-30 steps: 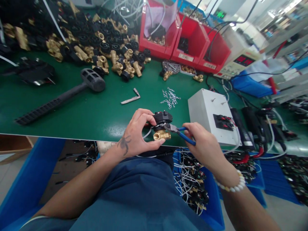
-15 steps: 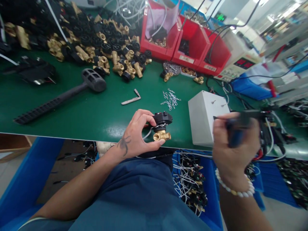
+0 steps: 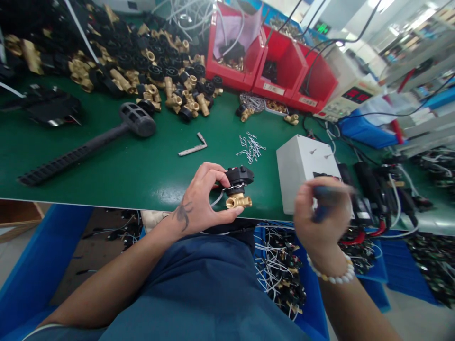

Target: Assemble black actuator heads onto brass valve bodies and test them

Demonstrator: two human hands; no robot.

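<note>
My left hand [image 3: 203,196] pinches a brass valve with a black plastic head [image 3: 239,192] between thumb and fingers, near the bench's front edge. A wire clip shows around the valve's neck, and a white cable runs back under my palm. My right hand [image 3: 323,215], blurred by motion, is closed around a dark tool with a blue part [image 3: 322,196]; its kind cannot be made out. That hand is in front of a grey box with toggle switches [image 3: 295,175]. Beyond the valve lies a small pile of wire clips [image 3: 251,148].
A black mallet [image 3: 81,147] and a bent metal piece [image 3: 194,148] lie on the left. Brass valve bodies [image 3: 174,94] are heaped behind. Red bins [image 3: 270,87] and a power supply [image 3: 350,97] stand at the back. Black-handled tools [image 3: 369,189] hang right; a blue crate [image 3: 314,284] is below.
My right hand has moved left with the dark tool, away from the black-handled tools and across the grey box's front. My left hand and the valve stay almost in place.
</note>
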